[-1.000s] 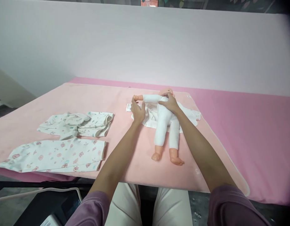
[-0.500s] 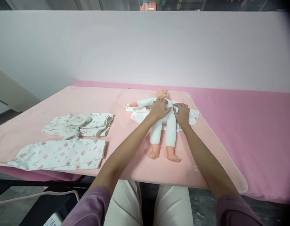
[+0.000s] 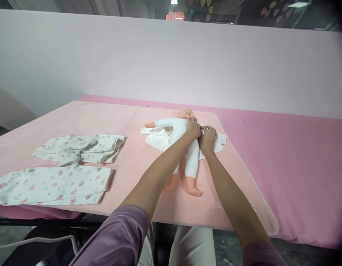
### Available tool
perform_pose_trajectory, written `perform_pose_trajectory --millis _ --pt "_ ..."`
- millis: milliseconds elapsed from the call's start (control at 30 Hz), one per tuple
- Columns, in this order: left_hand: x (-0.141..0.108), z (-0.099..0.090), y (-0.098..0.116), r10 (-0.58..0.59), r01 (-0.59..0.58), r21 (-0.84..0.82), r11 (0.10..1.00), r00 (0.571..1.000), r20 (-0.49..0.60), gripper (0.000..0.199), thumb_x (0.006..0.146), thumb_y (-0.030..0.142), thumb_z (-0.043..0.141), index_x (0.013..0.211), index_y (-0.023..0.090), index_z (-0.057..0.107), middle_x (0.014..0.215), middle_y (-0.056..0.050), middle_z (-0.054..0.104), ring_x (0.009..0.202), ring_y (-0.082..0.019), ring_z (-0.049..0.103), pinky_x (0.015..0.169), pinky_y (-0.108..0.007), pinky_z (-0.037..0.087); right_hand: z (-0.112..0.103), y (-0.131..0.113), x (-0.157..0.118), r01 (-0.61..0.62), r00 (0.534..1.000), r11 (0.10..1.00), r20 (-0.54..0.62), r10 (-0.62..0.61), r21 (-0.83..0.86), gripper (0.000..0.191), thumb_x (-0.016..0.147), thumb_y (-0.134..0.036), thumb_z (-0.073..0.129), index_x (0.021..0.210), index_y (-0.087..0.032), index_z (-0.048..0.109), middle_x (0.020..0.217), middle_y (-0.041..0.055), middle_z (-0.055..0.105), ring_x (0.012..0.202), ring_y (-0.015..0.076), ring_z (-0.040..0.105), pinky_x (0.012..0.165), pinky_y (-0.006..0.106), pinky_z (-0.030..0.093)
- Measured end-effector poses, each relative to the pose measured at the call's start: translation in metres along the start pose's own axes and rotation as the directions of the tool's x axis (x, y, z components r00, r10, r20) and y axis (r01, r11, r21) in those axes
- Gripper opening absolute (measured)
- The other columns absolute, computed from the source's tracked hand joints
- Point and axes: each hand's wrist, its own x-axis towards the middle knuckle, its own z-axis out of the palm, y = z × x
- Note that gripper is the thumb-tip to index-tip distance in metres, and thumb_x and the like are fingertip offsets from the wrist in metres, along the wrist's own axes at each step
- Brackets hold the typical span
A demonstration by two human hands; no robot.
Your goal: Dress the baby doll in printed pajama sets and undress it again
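A baby doll [image 3: 179,130] in a white bodysuit lies on its back, head away from me. Under it is spread a small white garment [image 3: 156,140], with one edge showing at the right [image 3: 222,139]. My left hand [image 3: 193,128] is curled over the doll's shoulder and upper chest on the right side. Right beside it, my right hand [image 3: 208,140] is closed at the doll's side, above the garment. The doll's arm on that side is hidden by my hands, so what the right fingers grip cannot be made out. My left forearm covers part of one leg.
Folded printed baby clothes [image 3: 79,148] lie to the left, with a second patterned piece [image 3: 53,184] nearer the front edge. A peach mat [image 3: 126,118] covers part of the pink tabletop [image 3: 287,162]. Behind stands a white partition [image 3: 171,62].
My left hand has moved right across the doll's chest to its shoulder, close against my right hand. My right fingers have curled in. The view has shifted slightly.
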Motion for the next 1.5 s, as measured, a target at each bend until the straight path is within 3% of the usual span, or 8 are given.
perform_pose_trajectory --millis 300,533,800,933,1033,1233,1367,1500 --pt "-0.01 0.005 -0.026 -0.088 0.077 -0.085 0.993 0.986 -0.143 0.058 0.085 0.039 0.07 0.136 0.012 0.068 0.149 -0.024 0.058 0.141 -0.041 0.043 0.119 -0.056 0.03 0.001 0.001 -0.002 -0.125 0.992 0.992 0.006 0.125 0.0 0.06 0.084 0.0 0.047 0.137 -0.024 0.063 0.134 0.0127 0.063 0.132 0.0302 0.047 0.111 0.043 0.033" --pt "-0.021 -0.002 -0.07 -0.104 0.051 -0.301 0.952 0.981 -0.163 0.062 0.082 0.054 0.074 0.136 0.023 0.066 0.149 -0.016 0.056 0.144 -0.044 0.039 0.12 -0.059 0.032 0.002 0.009 -0.001 -0.292 0.955 0.956 0.066 0.29 0.019 0.047 0.087 -0.005 0.05 0.128 -0.025 0.062 0.133 0.0139 0.06 0.127 0.0323 0.046 0.106 0.045 0.034" --pt "-0.038 -0.009 -0.137 -0.227 0.063 -0.637 0.768 0.957 -0.18 0.049 0.086 0.042 0.067 0.132 0.025 0.066 0.14 -0.012 0.062 0.138 -0.038 0.048 0.12 -0.055 0.04 0.002 0.021 0.002 -0.335 0.936 0.941 0.137 0.325 0.052 0.039 0.085 -0.009 0.051 0.118 -0.022 0.068 0.121 0.0137 0.064 0.119 0.0341 0.052 0.107 0.047 0.036" --pt "-0.048 -0.01 -0.146 -0.267 0.082 -0.703 0.706 0.951 -0.156 0.048 0.088 0.04 0.063 0.134 0.027 0.064 0.137 -0.009 0.066 0.135 -0.033 0.053 0.12 -0.051 0.041 0.0 0.016 0.002 -0.321 0.939 0.945 0.156 0.307 0.069 0.032 0.086 -0.016 0.056 0.112 -0.023 0.072 0.127 0.0135 0.063 0.127 0.0353 0.049 0.115 0.052 0.033" --pt "-0.048 -0.007 -0.128 -0.276 0.129 -0.657 0.743 0.953 -0.125 0.06 0.086 0.048 0.069 0.143 0.031 0.062 0.149 -0.006 0.061 0.14 -0.034 0.049 0.12 -0.05 0.041 -0.015 0.014 0.015 -0.324 0.932 0.937 0.212 0.293 0.131 0.03 0.086 -0.029 0.067 0.115 -0.024 0.073 0.136 0.0128 0.061 0.136 0.0364 0.046 0.12 0.054 0.031" --pt "-0.045 -0.006 -0.094 -0.152 0.058 -0.567 0.822 0.981 -0.121 0.066 0.086 0.053 0.074 0.148 0.036 0.06 0.158 -0.001 0.059 0.151 -0.034 0.042 0.123 -0.048 0.039 -0.093 0.019 0.05 -0.198 0.889 0.814 0.45 -0.086 0.546 0.09 0.078 -0.042 0.085 0.159 -0.029 0.047 0.141 0.0106 0.063 0.119 0.0286 0.063 0.101 0.041 0.053" --pt "-0.064 -0.001 -0.112 -0.229 0.101 -0.592 0.799 0.963 -0.145 0.053 0.104 0.053 0.05 0.151 0.031 0.056 0.154 -0.004 0.063 0.144 -0.029 0.05 0.117 -0.044 0.043 -0.127 0.012 0.051 -0.212 0.788 0.786 0.577 -0.214 0.581 0.07 0.084 -0.054 0.082 0.148 -0.032 0.063 0.145 0.0094 0.064 0.119 0.0286 0.065 0.1 0.042 0.056" --pt "-0.1 0.011 -0.155 -0.272 0.189 -0.428 0.884 0.952 -0.141 0.046 0.109 0.044 0.036 0.142 0.024 0.062 0.145 -0.009 0.067 0.131 -0.03 0.057 0.113 -0.046 0.043 -0.125 0.004 0.048 -0.268 0.765 0.783 0.618 -0.18 0.561 0.063 0.093 -0.058 0.073 0.149 -0.032 0.063 0.144 0.0075 0.068 0.118 0.0264 0.067 0.101 0.041 0.055"
